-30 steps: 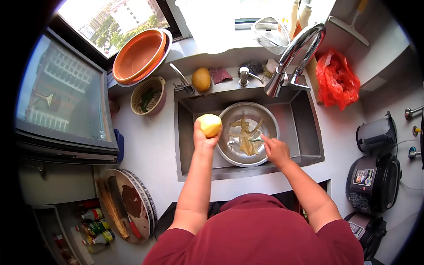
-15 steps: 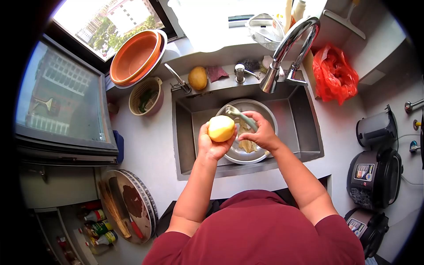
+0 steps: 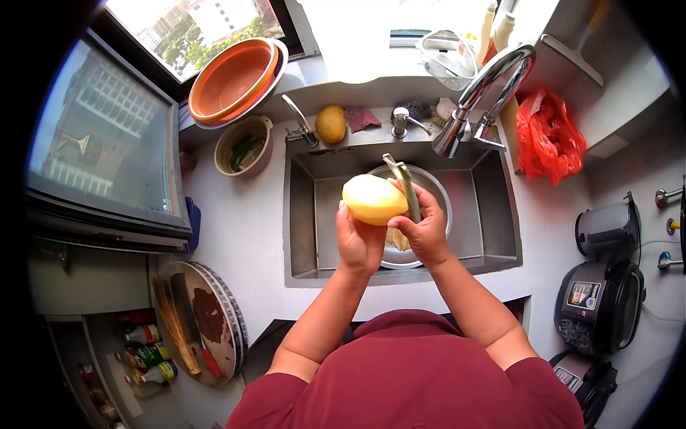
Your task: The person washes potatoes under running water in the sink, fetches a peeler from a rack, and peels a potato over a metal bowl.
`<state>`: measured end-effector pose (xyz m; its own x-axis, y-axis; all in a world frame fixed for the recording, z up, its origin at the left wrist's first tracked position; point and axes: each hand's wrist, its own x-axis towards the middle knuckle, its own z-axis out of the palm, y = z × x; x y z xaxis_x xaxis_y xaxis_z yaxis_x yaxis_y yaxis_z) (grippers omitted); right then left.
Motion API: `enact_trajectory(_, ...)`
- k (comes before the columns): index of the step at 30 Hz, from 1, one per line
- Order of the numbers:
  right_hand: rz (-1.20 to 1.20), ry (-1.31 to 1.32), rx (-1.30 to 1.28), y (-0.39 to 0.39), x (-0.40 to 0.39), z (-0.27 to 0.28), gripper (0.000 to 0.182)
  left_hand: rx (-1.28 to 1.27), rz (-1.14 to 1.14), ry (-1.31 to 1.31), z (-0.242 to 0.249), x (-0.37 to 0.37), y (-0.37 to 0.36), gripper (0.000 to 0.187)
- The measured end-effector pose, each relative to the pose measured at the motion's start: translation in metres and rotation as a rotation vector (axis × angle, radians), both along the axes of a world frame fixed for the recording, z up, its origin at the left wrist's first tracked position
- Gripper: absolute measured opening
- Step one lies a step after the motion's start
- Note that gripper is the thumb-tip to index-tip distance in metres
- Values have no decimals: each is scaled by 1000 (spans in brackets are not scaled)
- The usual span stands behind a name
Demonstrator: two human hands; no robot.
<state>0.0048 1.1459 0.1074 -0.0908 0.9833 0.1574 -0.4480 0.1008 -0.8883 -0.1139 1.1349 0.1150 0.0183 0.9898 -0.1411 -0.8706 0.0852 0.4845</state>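
A peeled, pale yellow potato-like vegetable (image 3: pixel 373 200) lies in my left hand (image 3: pixel 359 243), whose fingers wrap round its underside. My right hand (image 3: pixel 424 227) grips a green-handled peeler (image 3: pixel 409 187), held upright against the right end of the vegetable. Both hands are over the steel sink (image 3: pixel 304 214). Below them a round metal basin (image 3: pixel 437 187) sits in the sink, with peelings (image 3: pixel 398 239) in it, partly hidden by my hands.
Behind the sink are a faucet (image 3: pixel 457 129), a soap pump (image 3: pixel 401 123) and an unpeeled yellow-brown vegetable (image 3: pixel 331 124). Orange bowls (image 3: pixel 232 80) and a strainer basket (image 3: pixel 244 146) stand left. A red bag (image 3: pixel 549 136) and cookers (image 3: pixel 599 304) are right.
The vegetable has been turned from end-on to sideways and lifted slightly. The peeler has gone from slanted to more upright, and my hands are closer together. The camera view has shifted a little.
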Motion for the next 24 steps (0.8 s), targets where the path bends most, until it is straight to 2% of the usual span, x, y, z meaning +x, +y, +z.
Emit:
enact_trajectory(2, 15, 203, -129, -6, -1, 8, 67, 91, 18, 4, 1, 0, 1, 53)
enact_trajectory(5, 43, 223, -226, -11, 5, 12, 59, 292, 93, 169, 3, -2, 7, 62)
enact_trajectory(6, 21, 187, -249, -13, 6, 18, 58, 259, 85, 150, 10, -2, 5, 73)
enact_trajectory(9, -76, 19, -125, -7, 5, 20, 54, 276, 15, 142, -9, -10, 13, 73)
enact_trajectory(10, -114, -46, -51, -3, 4, 19, 53, 246, -30, 138, -14, -13, 15, 73)
enact_trajectory(12, -63, -151, -131, 2, 22, 41, 52, 184, -123, 128, -15, -19, 17, 73)
enact_trajectory(16, 13, -335, -66, 7, 55, 47, 54, -190, -165, -44, -12, -17, 2, 68)
enact_trajectory(18, 26, -545, -43, 1, 57, 47, 65, -230, -187, -85, -15, -12, -3, 66)
enact_trajectory(19, 15, -502, 18, 0, 49, 39, 69, -245, -199, -105, -17, -9, -4, 65)
enact_trajectory(21, -43, -645, 76, -2, 42, 31, 68, -235, -251, -110, -18, -4, -9, 63)
enact_trajectory(23, -35, -479, -11, -4, 41, 29, 66, -238, -323, -66, -18, -3, -14, 63)
enact_trajectory(24, -28, -397, -53, -4, 40, 29, 65, -203, -403, -14, -23, -10, -12, 72)
